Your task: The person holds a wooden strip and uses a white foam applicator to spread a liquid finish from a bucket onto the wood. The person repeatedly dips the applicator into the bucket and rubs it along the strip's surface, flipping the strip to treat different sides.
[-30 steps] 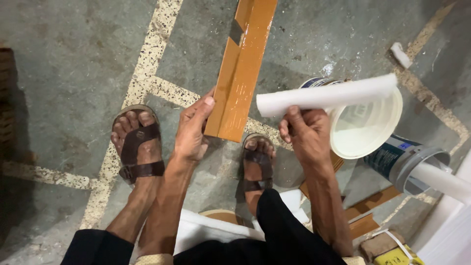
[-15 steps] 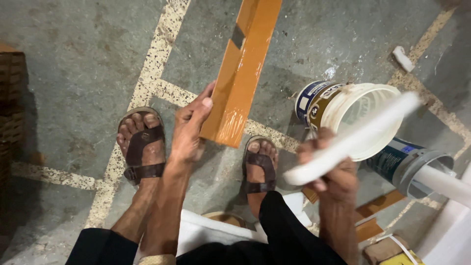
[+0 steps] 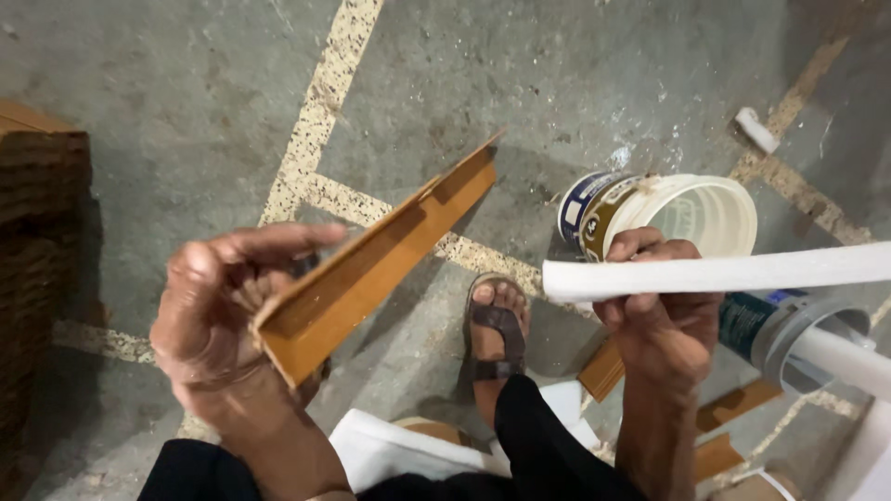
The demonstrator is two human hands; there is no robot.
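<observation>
Above the floor (image 3: 186, 83), the left hand (image 3: 218, 315) now grips the lifted wooden strip (image 3: 380, 255) edge-up while the right hand (image 3: 664, 315) clasps the white strip (image 3: 724, 275), level again.

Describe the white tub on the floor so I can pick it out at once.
Start at the right hand gripping the white foam strip. Just beyond its knuckles a white plastic tub lies tipped on the concrete floor, open mouth showing. Unlike the blue-sided container nearby, it has a blue-and-gold label.
</observation>
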